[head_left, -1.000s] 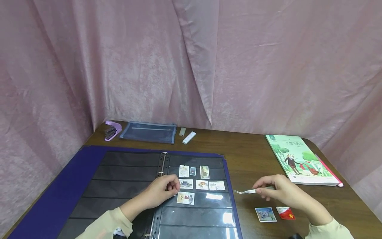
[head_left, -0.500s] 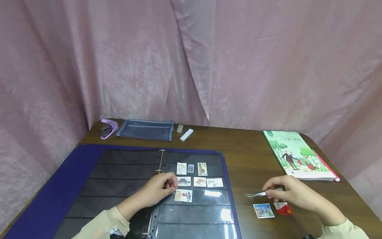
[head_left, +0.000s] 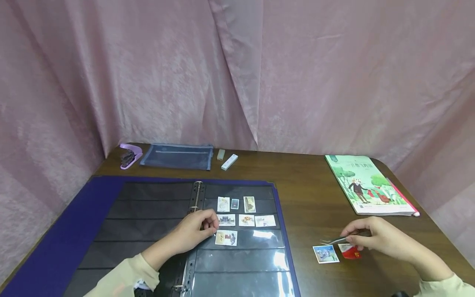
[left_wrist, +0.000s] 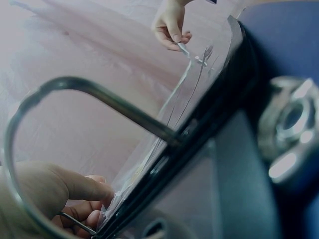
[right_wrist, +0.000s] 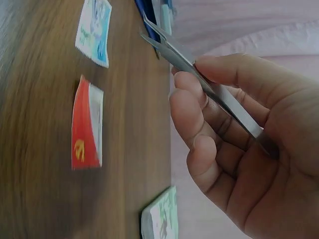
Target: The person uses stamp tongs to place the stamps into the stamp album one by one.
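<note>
Metal tweezers (right_wrist: 204, 84) with bent tips are held between the thumb and fingers of my right hand (head_left: 375, 235), tips apart. In the head view the tips overlap the upper edge of a blue picture stamp (head_left: 326, 254) on the table. Beside it lies a red and white stamp (head_left: 350, 251), partly under the hand in that view. My left hand (head_left: 194, 231) pinches the page edge by the rings of a stamp album (head_left: 241, 262). Several stamps sit in its right page's pockets, among them a stamp with red figures (head_left: 226, 238) right by the left fingertips.
A green picture book (head_left: 369, 185) lies at the right rear. Along the back are a purple stapler (head_left: 131, 156), a blue mesh pouch (head_left: 177, 156) and a small white box (head_left: 229, 162). Metal rings (left_wrist: 94, 94) rise from the album's spine. A pink curtain (head_left: 185, 74) hangs behind the table.
My right hand has moved right with the tweezers, and their tips have come to the blue stamp. The left hand stays at the album page. The head view has tilted slightly.
</note>
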A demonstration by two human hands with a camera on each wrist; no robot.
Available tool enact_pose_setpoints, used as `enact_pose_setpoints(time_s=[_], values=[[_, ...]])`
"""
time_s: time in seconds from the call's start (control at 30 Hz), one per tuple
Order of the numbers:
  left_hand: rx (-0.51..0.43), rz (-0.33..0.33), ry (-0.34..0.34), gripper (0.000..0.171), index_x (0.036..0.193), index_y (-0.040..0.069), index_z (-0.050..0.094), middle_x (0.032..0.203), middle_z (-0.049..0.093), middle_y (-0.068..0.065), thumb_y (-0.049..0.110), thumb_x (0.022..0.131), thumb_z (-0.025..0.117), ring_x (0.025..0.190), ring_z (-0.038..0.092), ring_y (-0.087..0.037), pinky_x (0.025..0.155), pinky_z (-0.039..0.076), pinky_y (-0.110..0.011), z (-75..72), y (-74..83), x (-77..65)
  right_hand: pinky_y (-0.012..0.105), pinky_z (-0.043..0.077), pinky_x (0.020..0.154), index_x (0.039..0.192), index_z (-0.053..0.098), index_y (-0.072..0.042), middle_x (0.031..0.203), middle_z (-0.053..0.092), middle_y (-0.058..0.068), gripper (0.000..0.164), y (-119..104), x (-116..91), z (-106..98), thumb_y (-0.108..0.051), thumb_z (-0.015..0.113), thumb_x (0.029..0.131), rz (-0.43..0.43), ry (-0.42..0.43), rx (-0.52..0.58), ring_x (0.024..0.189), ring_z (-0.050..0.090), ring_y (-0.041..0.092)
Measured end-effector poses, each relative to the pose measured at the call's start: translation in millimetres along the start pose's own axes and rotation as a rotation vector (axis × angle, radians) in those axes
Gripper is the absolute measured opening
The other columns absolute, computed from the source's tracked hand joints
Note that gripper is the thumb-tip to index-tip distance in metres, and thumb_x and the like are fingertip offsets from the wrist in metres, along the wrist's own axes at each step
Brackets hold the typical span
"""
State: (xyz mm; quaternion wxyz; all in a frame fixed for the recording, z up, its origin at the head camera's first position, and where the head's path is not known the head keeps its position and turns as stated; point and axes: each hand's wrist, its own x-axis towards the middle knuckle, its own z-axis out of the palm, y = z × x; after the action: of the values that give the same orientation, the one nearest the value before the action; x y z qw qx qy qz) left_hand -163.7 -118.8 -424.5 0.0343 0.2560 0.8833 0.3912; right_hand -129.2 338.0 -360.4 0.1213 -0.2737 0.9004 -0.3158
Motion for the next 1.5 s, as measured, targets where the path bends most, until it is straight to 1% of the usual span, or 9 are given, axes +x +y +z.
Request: enact_pose_setpoints(time_s=[0.1, 0.17, 0.33, 0.67, 0.87, 1.13, 1.23, 1.4, 1.5], values=[[0.005, -0.005, 0.007, 0.015, 0.079, 0.022, 0.055, 0.074, 0.052, 0.011, 0.009, 0.082, 0.062, 0.066, 0.047, -0.003, 0.062, 0.041, -0.019, -1.9, 0.5, -0.2, 0.019, 0.043, 0.052, 0.095, 0.064, -0.012, 0.07, 0.062, -0.009, 0.011, 4, -5, -4, -0.015, 0.058, 0.086, 0.019, 0.02, -0.038, 0.061, 0.054, -0.003], [0.01, -0.006, 0.013, 0.016, 0.079, 0.022, 0.055, 0.074, 0.052, 0.011, 0.009, 0.081, 0.063, 0.066, 0.046, -0.002, 0.061, 0.041, -0.019, -2.7, 0.7, 0.0, 0.02, 0.042, 0.051, 0.095, 0.064, -0.011, 0.068, 0.061, -0.007, 0.011, 7, -9, -5, -0.014, 0.058, 0.086, 0.022, 0.031, -0.045, 0.06, 0.052, -0.001], [0.012, -0.008, 0.023, 0.016, 0.078, 0.023, 0.054, 0.073, 0.052, 0.01, 0.009, 0.081, 0.063, 0.066, 0.046, -0.003, 0.061, 0.041, -0.019, -4.2, 1.5, 0.1, 0.022, 0.044, 0.05, 0.097, 0.063, -0.007, 0.074, 0.063, -0.002, 0.013, 16, -16, -2, -0.012, 0.057, 0.087, 0.023, 0.038, -0.004, 0.06, 0.054, 0.001], [0.011, -0.025, 0.024, 0.015, 0.079, 0.022, 0.054, 0.073, 0.052, 0.01, 0.01, 0.082, 0.063, 0.067, 0.046, -0.003, 0.061, 0.041, -0.019, -4.2, -1.2, -2.0, 0.023, 0.045, 0.048, 0.1, 0.062, -0.004, 0.076, 0.064, -0.005, 0.017, 24, -21, 3, -0.014, 0.056, 0.088, 0.071, 0.038, 0.031, 0.059, 0.055, 0.002], [0.01, -0.024, 0.007, 0.012, 0.08, 0.02, 0.055, 0.073, 0.052, 0.01, 0.011, 0.082, 0.063, 0.067, 0.046, -0.004, 0.062, 0.04, -0.02, -4.9, 2.8, -1.5, 0.023, 0.045, 0.049, 0.096, 0.064, -0.003, 0.077, 0.065, -0.007, 0.015, 26, -23, 7, -0.013, 0.058, 0.086, 0.045, 0.067, 0.002, 0.058, 0.055, 0.0], [0.009, -0.021, 0.007, 0.013, 0.08, 0.021, 0.055, 0.073, 0.052, 0.01, 0.01, 0.082, 0.063, 0.067, 0.046, -0.004, 0.062, 0.041, -0.019, -3.4, 3.2, -1.0, 0.022, 0.045, 0.048, 0.093, 0.065, -0.007, 0.073, 0.064, -0.008, 0.011, 27, -25, 12, -0.013, 0.06, 0.084, 0.033, 0.091, -0.014, 0.056, 0.055, 0.0], [0.01, -0.027, 0.006, 0.014, 0.079, 0.022, 0.055, 0.073, 0.052, 0.01, 0.011, 0.082, 0.063, 0.066, 0.046, -0.004, 0.062, 0.041, -0.019, -2.8, 2.5, -0.4, 0.021, 0.044, 0.047, 0.091, 0.066, -0.01, 0.071, 0.063, -0.009, 0.009, 28, -25, 14, -0.012, 0.061, 0.083, 0.022, 0.115, -0.041, 0.055, 0.053, -0.001], [0.014, -0.017, 0.006, 0.015, 0.079, 0.022, 0.055, 0.073, 0.052, 0.01, 0.01, 0.082, 0.063, 0.066, 0.046, -0.003, 0.061, 0.041, -0.019, -1.2, 0.7, -0.2, 0.02, 0.042, 0.046, 0.088, 0.066, -0.012, 0.069, 0.062, -0.012, 0.007, 29, -26, 16, -0.013, 0.063, 0.081, 0.01, 0.148, -0.089, 0.056, 0.051, -0.005], [0.011, -0.017, 0.005, 0.015, 0.079, 0.023, 0.054, 0.073, 0.052, 0.01, 0.01, 0.082, 0.063, 0.066, 0.046, -0.003, 0.061, 0.041, -0.019, -0.3, 0.4, 0.1, 0.019, 0.041, 0.047, 0.086, 0.066, -0.012, 0.069, 0.061, -0.012, 0.006, 29, -26, 16, -0.012, 0.063, 0.081, -0.014, 0.156, -0.113, 0.058, 0.051, -0.006]])
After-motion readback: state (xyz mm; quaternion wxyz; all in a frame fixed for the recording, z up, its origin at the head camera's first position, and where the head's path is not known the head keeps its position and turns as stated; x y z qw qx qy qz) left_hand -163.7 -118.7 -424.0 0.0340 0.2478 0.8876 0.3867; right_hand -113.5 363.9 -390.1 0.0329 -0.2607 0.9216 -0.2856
